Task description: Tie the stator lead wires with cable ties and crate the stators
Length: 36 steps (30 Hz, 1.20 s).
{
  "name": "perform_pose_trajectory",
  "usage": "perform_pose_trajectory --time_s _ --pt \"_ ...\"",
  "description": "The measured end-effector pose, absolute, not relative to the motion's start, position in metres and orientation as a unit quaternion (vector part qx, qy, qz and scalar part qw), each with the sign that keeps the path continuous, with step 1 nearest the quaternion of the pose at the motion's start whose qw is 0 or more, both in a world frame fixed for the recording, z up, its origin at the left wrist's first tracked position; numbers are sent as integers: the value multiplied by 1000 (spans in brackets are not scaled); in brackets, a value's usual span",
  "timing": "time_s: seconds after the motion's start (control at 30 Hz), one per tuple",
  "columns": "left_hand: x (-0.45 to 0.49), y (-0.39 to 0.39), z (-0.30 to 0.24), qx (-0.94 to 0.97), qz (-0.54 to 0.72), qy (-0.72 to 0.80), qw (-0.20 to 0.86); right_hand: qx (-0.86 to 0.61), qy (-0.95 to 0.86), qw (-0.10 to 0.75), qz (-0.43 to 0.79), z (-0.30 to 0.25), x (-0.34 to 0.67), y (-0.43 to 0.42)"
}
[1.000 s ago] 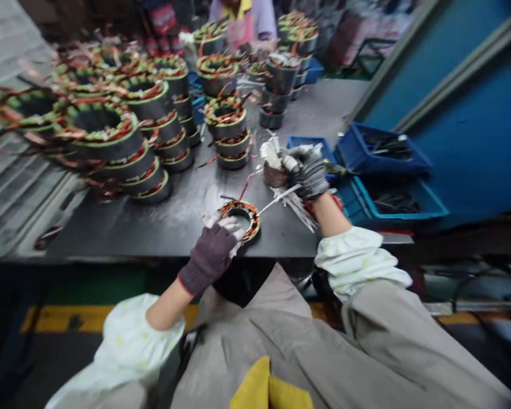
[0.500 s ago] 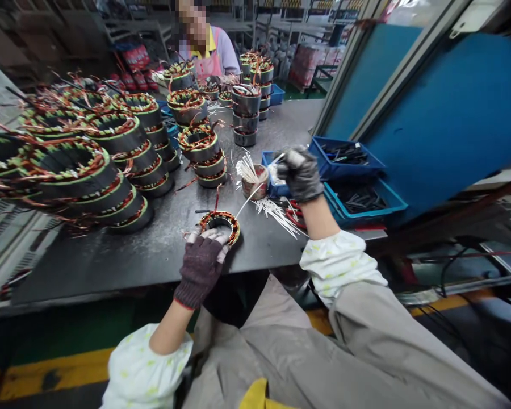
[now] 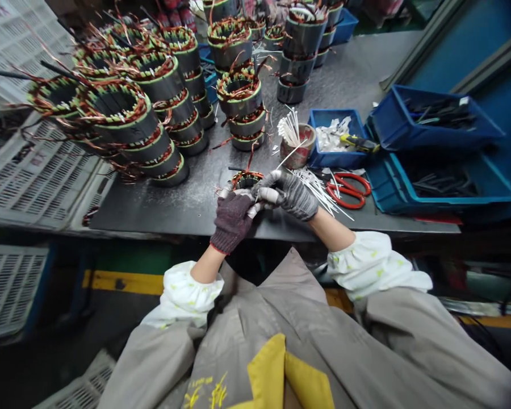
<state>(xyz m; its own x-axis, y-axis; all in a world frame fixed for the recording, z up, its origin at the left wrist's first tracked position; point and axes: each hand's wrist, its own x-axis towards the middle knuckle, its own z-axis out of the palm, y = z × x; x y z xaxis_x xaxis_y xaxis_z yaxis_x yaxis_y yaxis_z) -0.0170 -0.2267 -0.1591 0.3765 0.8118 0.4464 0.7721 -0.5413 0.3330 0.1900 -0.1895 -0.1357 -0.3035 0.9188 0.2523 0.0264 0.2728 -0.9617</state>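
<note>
A small copper-wound stator [image 3: 246,180] lies flat near the front edge of the dark workbench [image 3: 357,74]. My left hand [image 3: 232,216], in a dark maroon knit glove, grips its near rim. My right hand [image 3: 290,196], in a grey glove with white fingertips, reaches across to the same spot. Its fingers touch my left fingers, and the gloves hide whatever they pinch. Just beyond stands a cup [image 3: 297,156] holding white cable ties, with loose ties [image 3: 319,190] scattered to the right of my right hand.
Tall stacks of wound stators [image 3: 162,113] crowd the bench beyond my hands. Red-handled scissors [image 3: 347,190] and a blue tray [image 3: 330,112] lie to the right. Blue crates [image 3: 434,122] hold dark tools. White plastic crates [image 3: 34,176] stand at the left.
My right hand has moved left from the cup to the stator, meeting my left hand. The view has tilted down and shifted, and the person at the far end has left the frame.
</note>
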Motion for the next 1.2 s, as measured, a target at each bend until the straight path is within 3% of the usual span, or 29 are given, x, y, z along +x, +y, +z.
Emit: perform_pose_trajectory --time_s 0.27,0.43,0.5,0.73,1.03,1.2 --pt "-16 -224 -173 823 322 468 -27 -330 -605 493 531 -151 180 -221" --pt "-21 -226 -164 850 299 433 -9 -350 -463 666 469 -134 191 -234" --pt "-25 -227 -159 864 274 423 5 -332 -470 691 437 -130 208 -250" --pt "-29 -225 -156 866 227 445 10 -308 -697 495 418 -163 240 -316" --pt "-23 -230 -144 849 263 457 29 -284 -717 485 411 -187 220 -262" --pt "-16 -237 -149 795 332 495 118 -320 -689 507 407 -190 199 -246"
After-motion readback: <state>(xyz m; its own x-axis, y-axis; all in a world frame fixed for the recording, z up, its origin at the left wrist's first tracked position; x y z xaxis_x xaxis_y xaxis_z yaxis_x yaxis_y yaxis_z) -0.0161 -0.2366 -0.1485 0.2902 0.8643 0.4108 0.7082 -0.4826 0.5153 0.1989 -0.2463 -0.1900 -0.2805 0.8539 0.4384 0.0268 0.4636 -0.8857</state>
